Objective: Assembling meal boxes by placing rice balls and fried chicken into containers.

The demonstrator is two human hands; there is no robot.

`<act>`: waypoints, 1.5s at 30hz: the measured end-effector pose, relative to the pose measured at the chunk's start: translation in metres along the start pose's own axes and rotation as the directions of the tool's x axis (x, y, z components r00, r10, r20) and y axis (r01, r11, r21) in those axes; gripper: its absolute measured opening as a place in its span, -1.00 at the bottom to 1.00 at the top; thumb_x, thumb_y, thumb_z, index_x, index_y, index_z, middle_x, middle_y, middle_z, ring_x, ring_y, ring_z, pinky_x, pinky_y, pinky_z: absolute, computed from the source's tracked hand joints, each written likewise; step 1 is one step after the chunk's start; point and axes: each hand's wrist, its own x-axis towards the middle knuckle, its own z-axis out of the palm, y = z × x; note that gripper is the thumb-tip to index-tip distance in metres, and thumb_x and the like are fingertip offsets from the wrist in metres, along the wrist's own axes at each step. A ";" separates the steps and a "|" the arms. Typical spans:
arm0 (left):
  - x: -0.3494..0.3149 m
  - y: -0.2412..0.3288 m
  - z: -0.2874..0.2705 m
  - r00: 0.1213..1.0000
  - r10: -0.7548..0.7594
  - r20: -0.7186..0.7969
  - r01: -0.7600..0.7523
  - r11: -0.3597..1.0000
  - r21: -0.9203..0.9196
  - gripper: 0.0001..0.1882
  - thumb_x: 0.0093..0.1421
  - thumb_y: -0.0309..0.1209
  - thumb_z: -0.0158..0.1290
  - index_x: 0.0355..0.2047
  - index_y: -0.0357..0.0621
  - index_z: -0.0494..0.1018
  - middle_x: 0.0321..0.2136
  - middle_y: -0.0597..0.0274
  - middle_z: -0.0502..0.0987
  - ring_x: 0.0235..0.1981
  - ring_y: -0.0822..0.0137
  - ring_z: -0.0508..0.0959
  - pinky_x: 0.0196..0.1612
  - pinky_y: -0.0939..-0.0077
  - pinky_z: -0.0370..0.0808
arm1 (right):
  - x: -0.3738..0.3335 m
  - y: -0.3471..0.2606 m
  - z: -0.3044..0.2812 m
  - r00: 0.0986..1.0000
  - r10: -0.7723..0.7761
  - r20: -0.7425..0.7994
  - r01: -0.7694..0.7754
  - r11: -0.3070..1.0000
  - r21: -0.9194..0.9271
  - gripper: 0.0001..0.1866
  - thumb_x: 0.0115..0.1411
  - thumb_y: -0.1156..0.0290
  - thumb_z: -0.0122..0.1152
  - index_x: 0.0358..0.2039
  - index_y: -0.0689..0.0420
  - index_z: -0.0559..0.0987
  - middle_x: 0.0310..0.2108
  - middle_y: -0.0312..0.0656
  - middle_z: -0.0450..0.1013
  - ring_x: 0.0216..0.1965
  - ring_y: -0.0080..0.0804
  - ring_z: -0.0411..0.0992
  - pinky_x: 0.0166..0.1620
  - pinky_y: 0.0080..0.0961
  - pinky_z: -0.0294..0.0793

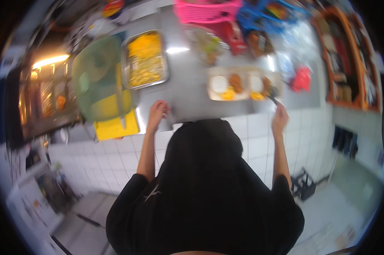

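My right hand (280,118) grips a dark utensil (274,99) at the right end of the food boxes; blur hides whether it is a spoon or tongs. Its tip reaches the brown food in the right-hand box (260,70). Beside that stands the left-hand box (232,70). Both pale boxes hold a white round mound, brown food and yellow pieces. My left hand (159,112) hovers at the counter's front edge with loosely bent fingers and nothing visible in them. A metal tray (166,70) of yellow food, shredded at the far end and chunkier nearer, sits beyond it.
On the left are a large greenish translucent lid or tub (83,80), a knife-like blade (120,102) and a yellow board (117,127). Pink (207,12) and blue baskets (255,19) stand at the back. A red bag (301,78) lies right, before an orange-brown shelf (357,63).
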 end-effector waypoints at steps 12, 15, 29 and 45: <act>0.069 0.002 -0.084 0.971 0.084 -0.222 -0.134 0.966 -0.220 -0.59 0.38 -0.12 -0.25 -0.34 -0.15 0.45 -0.57 0.30 0.51 -0.62 0.46 0.47 -0.64 0.57 0.32 | -0.033 -0.267 0.299 0.732 -0.560 0.388 0.480 0.828 0.291 -0.75 0.29 0.39 0.05 -0.15 0.24 0.60 -0.51 -0.01 0.52 -0.52 -0.27 0.46 -0.40 -0.32 0.43; 0.085 0.009 -0.089 0.955 0.046 -0.292 -0.109 0.973 -0.203 -0.57 0.38 -0.12 -0.25 -0.38 -0.16 0.46 -0.63 0.31 0.48 -0.69 0.45 0.45 -0.69 0.55 0.30 | -0.031 -0.311 0.362 0.643 -0.574 0.506 0.651 0.758 0.032 -0.76 0.24 0.43 -0.02 -0.28 0.28 0.58 -0.43 0.16 0.54 -0.41 0.10 0.53 -0.32 -0.11 0.48; 0.097 -0.006 -0.106 0.994 0.011 -0.106 -0.049 0.930 -0.365 -0.60 0.38 -0.17 -0.22 -0.40 -0.21 0.44 -0.65 0.28 0.43 -0.73 0.44 0.42 -0.77 0.52 0.28 | -0.036 -0.344 0.431 0.503 -0.534 0.680 0.757 0.652 -0.048 -0.69 0.27 0.39 -0.03 -0.05 0.15 0.58 -0.34 0.15 0.54 -0.33 0.12 0.52 -0.26 -0.06 0.50; 0.100 -0.012 -0.117 0.999 0.007 0.053 0.013 0.928 -0.373 -0.65 0.40 -0.20 -0.26 -0.36 -0.15 0.41 -0.57 0.31 0.44 -0.64 0.45 0.45 -0.67 0.55 0.33 | -0.068 -0.316 0.406 0.413 -0.607 0.679 0.719 0.675 0.166 -0.69 0.21 0.44 -0.02 -0.08 0.19 0.57 -0.44 0.11 0.54 -0.45 0.11 0.53 -0.34 -0.06 0.53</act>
